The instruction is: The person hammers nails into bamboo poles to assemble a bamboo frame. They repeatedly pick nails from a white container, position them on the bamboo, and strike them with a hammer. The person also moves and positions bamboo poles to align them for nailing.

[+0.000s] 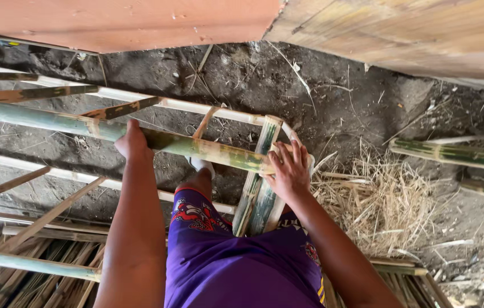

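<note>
A long green bamboo pole (pixel 42 121) runs across a bamboo frame from the far left toward the centre. My left hand (pixel 132 141) grips this pole about midway along. At the pole's end, my right hand (pixel 288 170) is closed around the joint where it meets an upright split bamboo post (pixel 260 188). A thin pale strip (pixel 294 137) loops near my right fingers. My legs in purple shorts (pixel 242 262) stand below, one foot (pixel 202 165) under the pole.
Pale bamboo slats (pixel 185 106) form the frame over dark soil. Dry straw (pixel 379 199) lies at right, with green bamboo pieces (pixel 458 154) beyond. A woven bamboo wall (pixel 413 34) and reddish board (pixel 122 23) stand at the top. Bundled slats (pixel 31 268) lie lower left.
</note>
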